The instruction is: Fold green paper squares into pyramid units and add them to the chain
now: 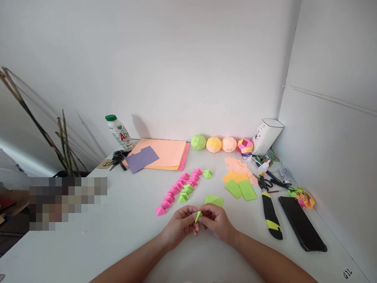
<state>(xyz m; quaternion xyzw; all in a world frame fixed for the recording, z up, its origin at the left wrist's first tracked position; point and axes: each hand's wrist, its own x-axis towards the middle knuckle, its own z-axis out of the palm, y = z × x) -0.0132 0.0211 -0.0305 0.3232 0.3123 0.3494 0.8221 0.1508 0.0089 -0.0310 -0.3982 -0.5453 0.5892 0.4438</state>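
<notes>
Between my two hands is a small green folded paper piece [198,216]. My left hand [183,223] pinches it from the left, and my right hand [216,222] grips it from the right with thumb and fingers. Just beyond them lies a flat green paper [214,201] with crease lines. Rows of pink folded paper pieces [175,189] run diagonally to the left, with a few green folded pieces [186,192] at the near end of one row. Another green folded piece [207,173] sits apart. My fingers partly hide the held piece.
Green rectangles [247,190], orange and peach papers [239,167], a utility knife [271,216], scissors [266,182] and a phone [302,224] lie to the right. Paper balls [213,145] line the wall. Peach sheets [169,151], keys [118,157] and a bottle [120,133] stand back left.
</notes>
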